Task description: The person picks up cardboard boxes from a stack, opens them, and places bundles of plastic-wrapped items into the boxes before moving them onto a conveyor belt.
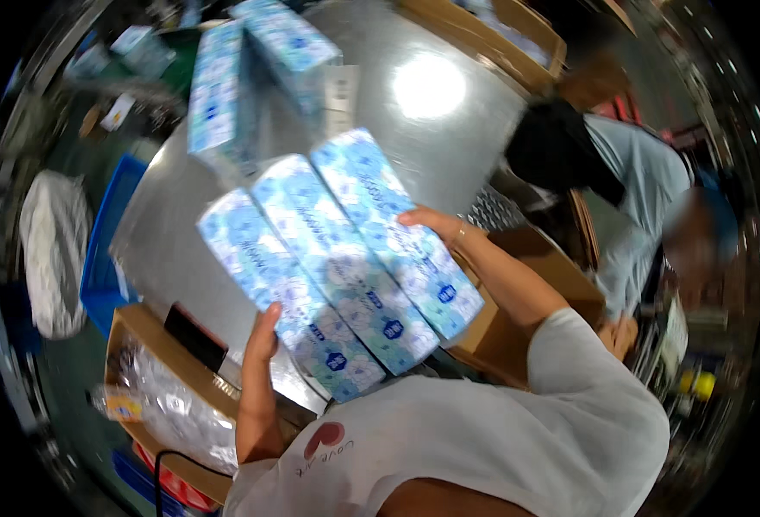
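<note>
So both hands are clamped on a bundle of three long rectangular tissue boxes (341, 267), pale blue with a white flowery print and a small dark blue round mark near the lower end of each one. They sit side by side, long edges touching, and the whole bundle is tilted, running from upper left down toward lower right, held up in the air above the shiny grey metal table (449, 129) and close to the person's chest. The surface looks glossy, like there's a clear wrap over it, though it's a bit blurred, so I can't swear to it.

The left hand (263, 340) presses flat against the lower left side of the bundle, fingers pointing up. The right hand (436, 226) grips the opposite long side, fingers curled over the top edge, with a ring on one finger. So the hands are well apart, one on each side, squeezing the boxes between them.

Further back on the table there are more of the same blue floral tissue boxes (250, 77), some standing on end. A brown cardboard carton with crinkly clear plastic inside (168, 401) sits at lower left, another open brown cardboard box (531, 284) is under the right forearm, and a person in a light blue shirt (638, 189) is bent over at the right.
</note>
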The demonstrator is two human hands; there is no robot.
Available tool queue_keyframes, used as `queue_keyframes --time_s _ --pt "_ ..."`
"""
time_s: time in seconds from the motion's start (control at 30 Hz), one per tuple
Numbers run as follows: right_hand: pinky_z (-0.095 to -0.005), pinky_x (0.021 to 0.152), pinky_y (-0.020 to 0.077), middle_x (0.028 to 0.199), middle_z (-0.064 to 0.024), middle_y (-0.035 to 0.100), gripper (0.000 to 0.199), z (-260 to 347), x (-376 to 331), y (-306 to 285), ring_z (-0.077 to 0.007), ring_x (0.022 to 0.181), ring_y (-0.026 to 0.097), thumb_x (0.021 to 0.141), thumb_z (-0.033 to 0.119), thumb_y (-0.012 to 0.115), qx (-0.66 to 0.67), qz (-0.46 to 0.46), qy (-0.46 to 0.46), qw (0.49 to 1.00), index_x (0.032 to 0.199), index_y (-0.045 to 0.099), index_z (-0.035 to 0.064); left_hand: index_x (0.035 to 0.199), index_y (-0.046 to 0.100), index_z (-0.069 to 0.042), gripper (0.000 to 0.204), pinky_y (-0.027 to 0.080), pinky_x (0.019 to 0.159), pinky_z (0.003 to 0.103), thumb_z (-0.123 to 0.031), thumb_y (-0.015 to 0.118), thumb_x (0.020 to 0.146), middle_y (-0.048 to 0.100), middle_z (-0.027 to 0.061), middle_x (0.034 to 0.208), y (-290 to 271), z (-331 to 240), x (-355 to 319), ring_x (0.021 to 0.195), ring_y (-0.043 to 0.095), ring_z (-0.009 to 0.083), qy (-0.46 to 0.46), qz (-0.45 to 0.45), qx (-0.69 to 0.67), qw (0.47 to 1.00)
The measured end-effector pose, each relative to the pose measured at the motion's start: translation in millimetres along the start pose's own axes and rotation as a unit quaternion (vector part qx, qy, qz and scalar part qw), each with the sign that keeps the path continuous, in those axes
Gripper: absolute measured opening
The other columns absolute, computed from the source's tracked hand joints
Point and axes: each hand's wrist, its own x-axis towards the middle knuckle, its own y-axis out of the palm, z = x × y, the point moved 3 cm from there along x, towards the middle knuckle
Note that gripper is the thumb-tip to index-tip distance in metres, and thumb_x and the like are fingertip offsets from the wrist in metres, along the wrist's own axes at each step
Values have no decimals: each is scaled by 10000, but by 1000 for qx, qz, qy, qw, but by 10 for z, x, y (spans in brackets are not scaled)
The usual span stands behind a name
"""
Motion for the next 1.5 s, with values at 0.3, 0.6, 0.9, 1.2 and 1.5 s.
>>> queue_keyframes --time_s 0.3,0.6,0.9,1.2,1.5 --pt "-303 791 438 1022 -101 568 612 574 -2236 430 -206 896 539 599 148 730 -186 -186 -379 887 1142 496 -10 1155 495 17 633 383 893 355 -381 677 698 513 122 1154 -142 -692 794 1045 492 235 305 130 335 882" --pt "-347 934 342 1198 -179 477 770 -492 -4332 410 -299 1107 438 597 279 699 -507 -389 65 766 1242 409 -25 1145 523 -35 459 442 753 300 -269 644 769 581 89 1055 2975 -82 -786 876 556 179 6 672 467 575" --pt "-409 886 387 1098 -205 515 661 -2012 -2765 -1020 -331 1066 485 701 325 590 -597 -344 191 699 1260 367 53 1071 530 7 356 455 690 257 -166 655 786 586 94 915 2963 168 -717 798 550 146 42 321 433 841" --pt "-719 913 55 1423 -252 -33 988 -3198 -3710 -588 -395 1322 -52 634 229 727 -667 -433 294 531 1385 105 66 1093 532 -39 531 390 854 389 -306 699 666 550 170 1037 3636 452 -1008 1000 495 358 348 376 594 620" --pt "-624 997 103 1401 -259 -155 1131 -3410 -3559 -1143 -416 1303 -107 652 396 740 -441 -339 376 741 1391 -66 106 925 632 -83 342 462 699 357 -34 606 588 616 101 885 3610 944 -763 829 573 297 143 512 608 590"
